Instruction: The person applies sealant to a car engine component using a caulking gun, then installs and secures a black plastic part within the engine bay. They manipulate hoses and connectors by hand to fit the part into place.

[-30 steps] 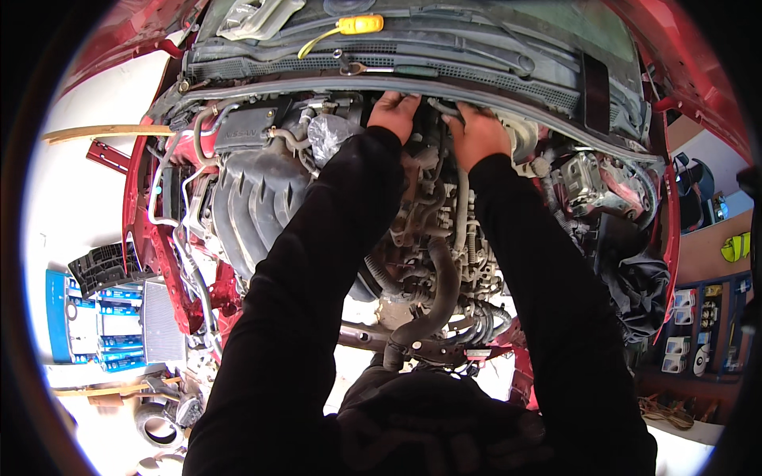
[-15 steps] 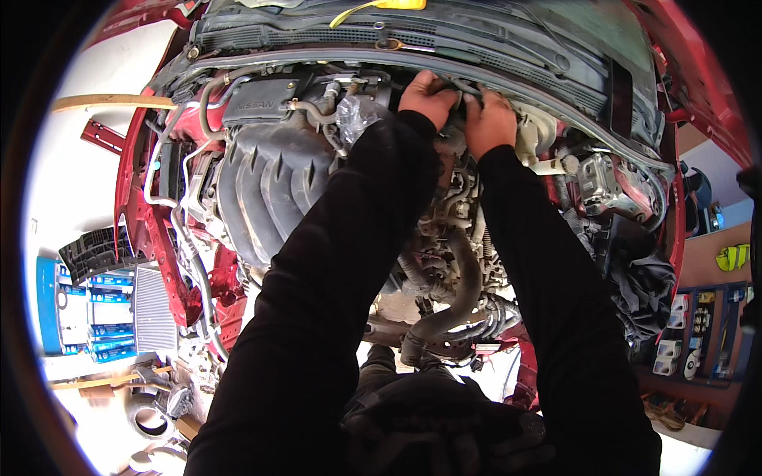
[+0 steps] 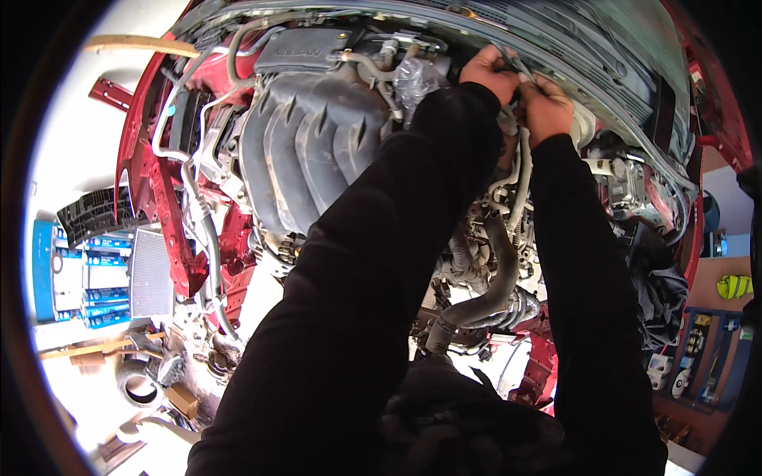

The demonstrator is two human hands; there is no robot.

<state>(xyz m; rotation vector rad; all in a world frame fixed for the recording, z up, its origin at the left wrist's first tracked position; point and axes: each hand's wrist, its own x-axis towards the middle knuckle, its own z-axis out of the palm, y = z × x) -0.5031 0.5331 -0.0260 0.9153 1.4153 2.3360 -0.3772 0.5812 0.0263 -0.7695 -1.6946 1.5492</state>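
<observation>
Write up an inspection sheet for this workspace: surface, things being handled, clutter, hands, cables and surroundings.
Surface: a red car's open engine bay, with a ribbed dark engine part on the left.
Things handled: a thin greyish piece at the bay's rear edge; kind unclear.
Clutter: crumpled clear plastic beside the left forearm; crumpled dark material at right.
Hands: left hand and right hand close together at the piece; exact grip unclear.
Cables: a thick dark hose curves between the forearms; individual wires hard to tell apart.
Surroundings: blue boxes and a cardboard box at left; a tool panel at right.
</observation>
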